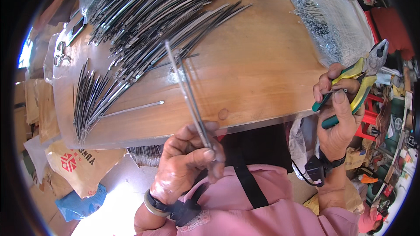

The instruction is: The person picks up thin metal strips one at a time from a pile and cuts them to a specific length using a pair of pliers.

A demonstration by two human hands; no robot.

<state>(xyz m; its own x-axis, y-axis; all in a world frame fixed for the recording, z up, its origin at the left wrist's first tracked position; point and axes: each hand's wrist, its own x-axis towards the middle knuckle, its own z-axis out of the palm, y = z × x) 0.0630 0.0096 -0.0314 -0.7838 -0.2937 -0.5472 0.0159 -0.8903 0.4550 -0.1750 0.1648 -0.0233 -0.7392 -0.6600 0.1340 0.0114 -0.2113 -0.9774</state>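
Observation:
My left hand (186, 155) is closed round the lower ends of a pair of thin metal strips (189, 94), which point up and away over the table's near edge. In my right hand (337, 131) are combination pliers (356, 69) with yellow and green handles, their jaws pointing up and to the right. A tiny metal piece (344, 90) shows at the thumb tip of that hand; its exact kind is too small to tell. On the wooden table (262, 70) lies a large pile of similar dark and silvery strips (153, 17), beyond my left hand.
A smaller fanned bunch (89, 98) and a single strip (133, 108) lie at the left. A clear bag of thin metal pieces (321, 24) sits far right. Scissors (62, 54) and a phone (78, 29) rest near the left edge. Another person's arm (59, 0) shows far left. A red stool (372, 116) stands right.

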